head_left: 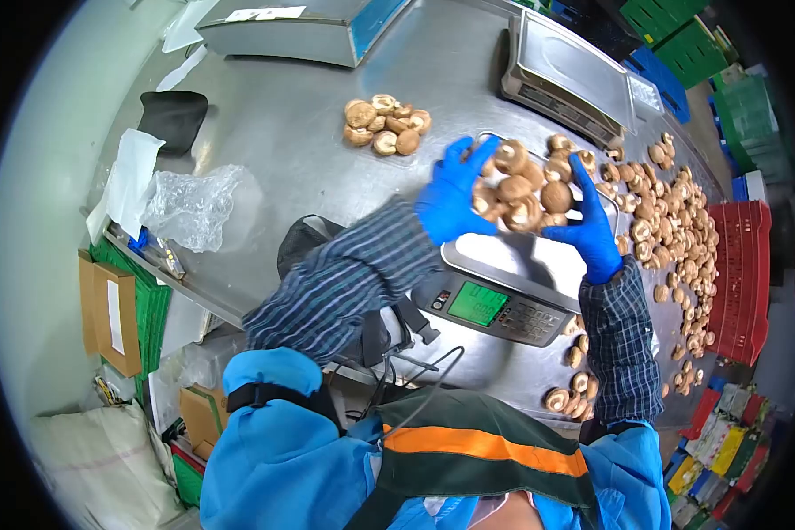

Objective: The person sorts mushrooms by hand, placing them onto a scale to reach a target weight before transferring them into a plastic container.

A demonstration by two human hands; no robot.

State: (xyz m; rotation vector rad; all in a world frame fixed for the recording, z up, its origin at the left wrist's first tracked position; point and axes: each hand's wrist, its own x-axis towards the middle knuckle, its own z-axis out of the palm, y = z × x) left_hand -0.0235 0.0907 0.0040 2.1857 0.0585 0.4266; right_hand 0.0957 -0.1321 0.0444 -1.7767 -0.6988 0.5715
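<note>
Two gloved hands flank one pile of mushrooms (521, 187) at the scale (539, 327), right of centre in the frame. Step in hand, as judged: gathering or steadying the pile between the palms, over the weighing surface. Any shift of this pile would call for even inward pressure from both sides, since the rounded caps could roll off at the edges.

Hand state: the left hand (449, 199) has its fingers apart and curved along the pile's left side, thumb toward the lower edge of the frame. The right hand (596, 237) has its fingers apart and raised along the right side, thumb pointing inward. The hands are separate from each other, with the pile between them. Whether they bear its weight cannot be told.

Location: the pile lies directly between the hands, above the lit green display (477, 303); the digits are not legible. A separate cluster (385, 124) rests on the table (300, 106) at upper centre, apart from the left hand. Loose mushrooms (671, 221) spread down the right of the frame, beyond the right hand, toward a red crate (740, 274). A second scale (574, 57) stands at upper right.
</note>
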